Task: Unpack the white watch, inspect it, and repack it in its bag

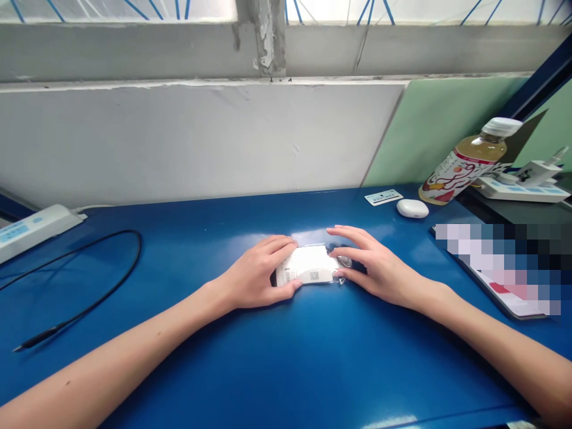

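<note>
White packet in clear wrap, flat on the blue desk between both hands.

Left hand grasps its left end, thumb on the near edge and fingers over the far one; I'd want that hold firm but light, so the packet neither slides nor creases. Right hand sits at the other end, fingers loosely spread, tips by the wrap there; from my view I cannot tell whether they pinch it or only brush it. I'd work that end with fingertips alone, packet low against the desk, printed code facing up. Beyond the right hand lie a white case, a card and a bottle; far left, a black cable curls, which I'd steer the left elbow around.
</note>
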The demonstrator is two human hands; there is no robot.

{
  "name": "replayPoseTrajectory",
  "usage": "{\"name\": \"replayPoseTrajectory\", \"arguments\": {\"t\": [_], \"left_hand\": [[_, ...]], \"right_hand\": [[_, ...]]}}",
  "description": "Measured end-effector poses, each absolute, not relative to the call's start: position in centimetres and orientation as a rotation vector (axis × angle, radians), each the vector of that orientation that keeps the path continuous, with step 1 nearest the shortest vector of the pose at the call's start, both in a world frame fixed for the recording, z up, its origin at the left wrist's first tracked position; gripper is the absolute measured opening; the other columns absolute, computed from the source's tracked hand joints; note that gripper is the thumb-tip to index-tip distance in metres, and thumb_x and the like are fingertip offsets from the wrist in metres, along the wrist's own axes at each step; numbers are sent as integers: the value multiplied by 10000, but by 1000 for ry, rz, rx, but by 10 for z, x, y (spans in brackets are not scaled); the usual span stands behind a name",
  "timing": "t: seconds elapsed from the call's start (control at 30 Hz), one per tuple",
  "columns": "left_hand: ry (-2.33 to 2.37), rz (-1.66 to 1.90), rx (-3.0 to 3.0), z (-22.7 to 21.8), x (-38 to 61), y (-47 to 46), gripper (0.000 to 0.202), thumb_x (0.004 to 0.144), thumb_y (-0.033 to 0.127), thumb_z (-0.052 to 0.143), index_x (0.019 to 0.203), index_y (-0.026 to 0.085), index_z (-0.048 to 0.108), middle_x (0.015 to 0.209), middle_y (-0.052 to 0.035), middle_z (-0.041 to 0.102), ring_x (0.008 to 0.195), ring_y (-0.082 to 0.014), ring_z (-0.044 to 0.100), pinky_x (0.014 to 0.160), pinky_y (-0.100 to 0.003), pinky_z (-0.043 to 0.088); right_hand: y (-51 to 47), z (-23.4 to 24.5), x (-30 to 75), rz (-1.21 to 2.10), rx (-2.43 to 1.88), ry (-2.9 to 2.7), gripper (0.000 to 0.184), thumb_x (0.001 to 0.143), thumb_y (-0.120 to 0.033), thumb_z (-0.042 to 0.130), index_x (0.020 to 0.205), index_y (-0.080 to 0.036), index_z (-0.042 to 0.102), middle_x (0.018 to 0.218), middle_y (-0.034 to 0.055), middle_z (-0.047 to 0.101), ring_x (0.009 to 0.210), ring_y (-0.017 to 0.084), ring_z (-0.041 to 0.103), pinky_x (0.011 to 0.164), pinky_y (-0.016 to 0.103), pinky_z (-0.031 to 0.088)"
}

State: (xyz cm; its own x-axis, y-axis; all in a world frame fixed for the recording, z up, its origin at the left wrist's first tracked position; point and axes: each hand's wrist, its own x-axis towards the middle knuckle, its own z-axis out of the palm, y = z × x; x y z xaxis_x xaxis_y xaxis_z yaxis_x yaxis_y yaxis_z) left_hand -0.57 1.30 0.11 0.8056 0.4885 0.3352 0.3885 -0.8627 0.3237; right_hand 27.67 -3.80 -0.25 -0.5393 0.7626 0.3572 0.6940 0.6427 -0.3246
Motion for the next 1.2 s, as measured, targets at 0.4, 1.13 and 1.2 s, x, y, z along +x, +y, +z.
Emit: {"name": "replayPoseTrajectory", "arguments": {"t": [0.4, 1.13, 1.2], "left_hand": [[718, 600, 2751, 0, -8, 13, 513, 849, 376, 639, 1273, 97, 564, 1271, -193, 638, 1229, -340, 577, 1034, -475, 498], [735, 518, 2741, 2, -7, 12, 396, 875, 354, 590, 1176, 99, 619, 1258, -189, 630, 1223, -331, 567, 1032, -454, 492], [744, 526, 2739, 2, -7, 12, 402, 869, 359, 600, 1184, 110, 618, 1264, -183, 629, 1224, -331, 568, 1034, -458, 492]], "right_hand": [[-35, 13, 300, 272, -1266, -2419, 329, 904, -382, 648, 1200, -237, 649, 1446, 137, 530, 1307, 312, 547, 1049, 491, 511], [-30, 17, 310, 424, -1295, -2480, 303, 1005, -397, 467, 1203, -219, 613, 1182, 111, 685, 1065, 261, 666, 906, 393, 557], [-30, 17, 310, 419, -1283, -2482, 295, 1006, -384, 471, 1210, -221, 609, 1180, 110, 678, 1062, 252, 659, 902, 382, 554]]}}
